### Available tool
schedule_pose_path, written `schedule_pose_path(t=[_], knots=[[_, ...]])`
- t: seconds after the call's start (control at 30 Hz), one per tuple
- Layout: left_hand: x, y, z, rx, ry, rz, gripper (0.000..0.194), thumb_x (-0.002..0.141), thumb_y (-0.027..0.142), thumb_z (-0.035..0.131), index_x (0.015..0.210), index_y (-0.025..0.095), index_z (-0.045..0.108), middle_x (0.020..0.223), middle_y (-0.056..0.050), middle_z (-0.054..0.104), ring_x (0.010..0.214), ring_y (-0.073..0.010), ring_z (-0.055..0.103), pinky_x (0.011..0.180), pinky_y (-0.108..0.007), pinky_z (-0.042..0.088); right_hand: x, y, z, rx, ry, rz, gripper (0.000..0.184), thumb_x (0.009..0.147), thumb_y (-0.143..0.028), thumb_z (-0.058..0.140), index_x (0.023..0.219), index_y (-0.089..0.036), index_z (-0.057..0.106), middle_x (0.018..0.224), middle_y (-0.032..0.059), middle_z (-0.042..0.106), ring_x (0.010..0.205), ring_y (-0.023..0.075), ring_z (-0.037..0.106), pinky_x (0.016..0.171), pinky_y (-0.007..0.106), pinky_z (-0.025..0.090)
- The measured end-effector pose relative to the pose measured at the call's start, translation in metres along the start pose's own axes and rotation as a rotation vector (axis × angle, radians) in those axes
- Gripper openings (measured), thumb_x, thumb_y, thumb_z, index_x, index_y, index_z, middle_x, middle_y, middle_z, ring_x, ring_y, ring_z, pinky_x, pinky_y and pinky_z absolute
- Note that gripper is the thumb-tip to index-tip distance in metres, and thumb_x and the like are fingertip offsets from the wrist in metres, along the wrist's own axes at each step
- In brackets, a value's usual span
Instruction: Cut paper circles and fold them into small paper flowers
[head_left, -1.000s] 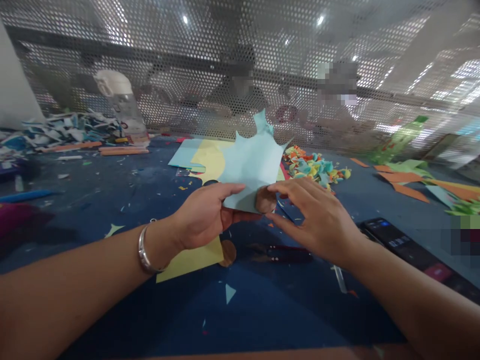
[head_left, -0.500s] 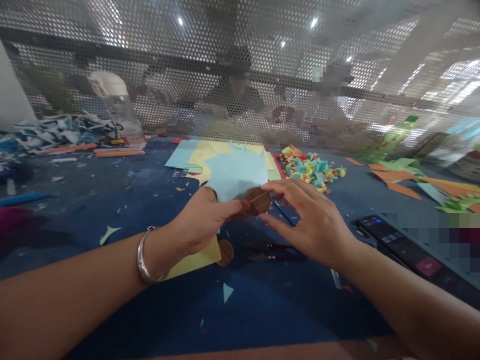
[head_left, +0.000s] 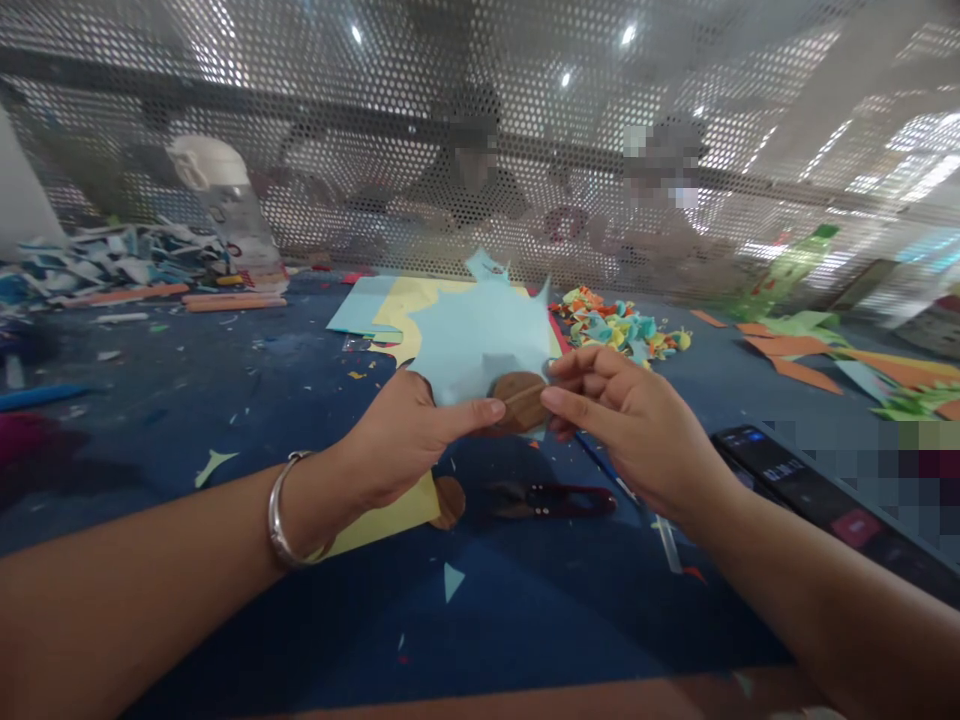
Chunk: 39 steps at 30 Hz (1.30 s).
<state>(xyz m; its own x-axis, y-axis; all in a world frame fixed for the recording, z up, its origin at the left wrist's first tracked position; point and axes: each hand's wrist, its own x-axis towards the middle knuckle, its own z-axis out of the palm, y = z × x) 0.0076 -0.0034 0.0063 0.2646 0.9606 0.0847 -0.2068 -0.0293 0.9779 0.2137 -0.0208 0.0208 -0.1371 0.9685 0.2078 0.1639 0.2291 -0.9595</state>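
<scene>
A pale blue sheet of paper (head_left: 480, 330) with a jagged, cut-out upper edge is held up in front of me. My left hand (head_left: 405, 430) grips its lower left, thumb pressed on a round brown disc (head_left: 519, 402) that lies against the paper. My right hand (head_left: 619, 415) pinches the right side of the disc between thumb and fingers. Under my left wrist lies a yellow sheet (head_left: 390, 520), touching a second brown disc (head_left: 450, 502). Small thread snips (head_left: 562, 500) with dark red handles lie on the table below the held paper.
Blue and yellow sheets (head_left: 364, 305) lie behind the held paper, beside a heap of coloured scraps (head_left: 630, 325). A phone (head_left: 832, 500) sits at right, near orange strips (head_left: 802, 365). A bottle (head_left: 240, 220) stands back left. A perforated metal screen (head_left: 337, 130) rises behind.
The disc has turned so its wide face shows, and my left thumb has come onto it. My right fingers have closed on its right edge. The paper dipped away, then tilted up again.
</scene>
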Motion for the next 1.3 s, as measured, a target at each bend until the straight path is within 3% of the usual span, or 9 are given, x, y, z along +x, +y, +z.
schedule_pose_path(t=[0.17, 0.23, 0.33, 0.4, 0.6, 0.73, 0.9, 1.13, 1.3], knots=[[-0.0004, 0.0066, 0.0029, 0.038, -0.020, 0.038, 0.015, 0.069, 0.017, 0.085, 0.062, 0.019, 0.072, 0.056, 0.003, 0.065, 0.072, -0.0177, 0.069, 0.071, -0.027, 0.058, -0.0011, -0.0001, 0.0004, 0.179, -0.005, 0.116, 0.035, 0.081, -0.033, 0.082, 0.102, -0.017, 0.060, 0.074, -0.0022, 0.068, 0.066, 0.0095, 0.063, 0.061, 0.022, 0.051], [0.0001, 0.0059, 0.0025, 0.055, -0.026, 0.040, 0.012, 0.070, 0.018, 0.085, 0.065, 0.019, 0.073, 0.062, 0.001, 0.070, 0.071, -0.0171, 0.069, 0.071, -0.027, 0.058, -0.0003, 0.0001, -0.0001, 0.245, -0.021, 0.188, 0.038, 0.079, -0.033, 0.084, 0.105, -0.016, 0.061, 0.073, -0.0028, 0.067, 0.064, 0.0087, 0.062, 0.061, 0.021, 0.051], [0.0005, 0.0027, 0.0011, 0.044, -0.065, 0.045, 0.014, 0.072, 0.020, 0.084, 0.084, 0.019, 0.079, 0.085, -0.003, 0.078, 0.081, -0.0185, 0.072, 0.080, -0.030, 0.059, 0.0013, 0.0008, -0.0001, 0.335, -0.044, 0.241, 0.039, 0.075, -0.030, 0.087, 0.103, -0.017, 0.062, 0.070, -0.0050, 0.064, 0.061, 0.0077, 0.059, 0.059, 0.021, 0.049], [0.0003, 0.0005, -0.0001, 0.023, -0.090, 0.029, 0.020, 0.073, 0.023, 0.084, 0.091, 0.018, 0.079, 0.094, -0.005, 0.079, 0.087, -0.0205, 0.073, 0.087, -0.033, 0.059, 0.0021, 0.0015, 0.0003, 0.354, -0.069, 0.240, 0.035, 0.074, -0.030, 0.087, 0.097, -0.018, 0.064, 0.069, -0.0052, 0.063, 0.060, 0.0079, 0.058, 0.060, 0.022, 0.048], [-0.0014, -0.0003, -0.0016, -0.006, -0.134, -0.050, 0.024, 0.072, 0.023, 0.085, 0.093, 0.016, 0.079, 0.096, -0.008, 0.080, 0.088, -0.0229, 0.075, 0.087, -0.035, 0.061, 0.0023, 0.0050, 0.0002, 0.262, -0.105, 0.193, 0.022, 0.082, -0.031, 0.081, 0.079, -0.017, 0.065, 0.070, -0.0034, 0.062, 0.060, 0.0083, 0.055, 0.060, 0.024, 0.045], [-0.0028, 0.0016, 0.0013, -0.067, -0.172, -0.056, 0.028, 0.076, 0.023, 0.083, 0.102, 0.017, 0.078, 0.103, -0.008, 0.080, 0.095, -0.0246, 0.075, 0.085, -0.035, 0.063, 0.0014, 0.0058, -0.0005, 0.245, -0.104, 0.166, 0.021, 0.081, -0.030, 0.082, 0.080, -0.017, 0.066, 0.072, -0.0034, 0.064, 0.060, 0.0073, 0.054, 0.059, 0.023, 0.045], [-0.0033, 0.0027, 0.0041, -0.123, -0.087, -0.089, 0.023, 0.076, 0.028, 0.085, 0.095, 0.016, 0.079, 0.105, -0.010, 0.081, 0.093, -0.0247, 0.076, 0.073, -0.032, 0.065, 0.0014, 0.0059, 0.0001, 0.239, -0.105, 0.142, 0.019, 0.082, -0.028, 0.082, 0.079, -0.017, 0.067, 0.070, -0.0042, 0.064, 0.061, 0.0066, 0.054, 0.059, 0.021, 0.045], [-0.0015, -0.0008, 0.0013, -0.092, -0.100, -0.078, 0.024, 0.074, 0.030, 0.087, 0.093, 0.017, 0.081, 0.104, -0.011, 0.081, 0.094, -0.0257, 0.076, 0.077, -0.033, 0.066, 0.0013, 0.0068, -0.0008, 0.173, -0.102, 0.122, 0.021, 0.082, -0.033, 0.083, 0.087, -0.018, 0.070, 0.080, -0.0006, 0.068, 0.067, 0.0098, 0.057, 0.061, 0.024, 0.046], [-0.0017, -0.0005, 0.0005, -0.085, -0.106, -0.074, 0.029, 0.074, 0.032, 0.086, 0.099, 0.018, 0.080, 0.110, -0.012, 0.080, 0.101, -0.0288, 0.075, 0.080, -0.038, 0.065, 0.0004, 0.0049, 0.0000, 0.154, -0.092, 0.123, 0.022, 0.081, -0.035, 0.082, 0.085, -0.018, 0.068, 0.076, -0.0009, 0.066, 0.066, 0.0106, 0.057, 0.061, 0.025, 0.047]])
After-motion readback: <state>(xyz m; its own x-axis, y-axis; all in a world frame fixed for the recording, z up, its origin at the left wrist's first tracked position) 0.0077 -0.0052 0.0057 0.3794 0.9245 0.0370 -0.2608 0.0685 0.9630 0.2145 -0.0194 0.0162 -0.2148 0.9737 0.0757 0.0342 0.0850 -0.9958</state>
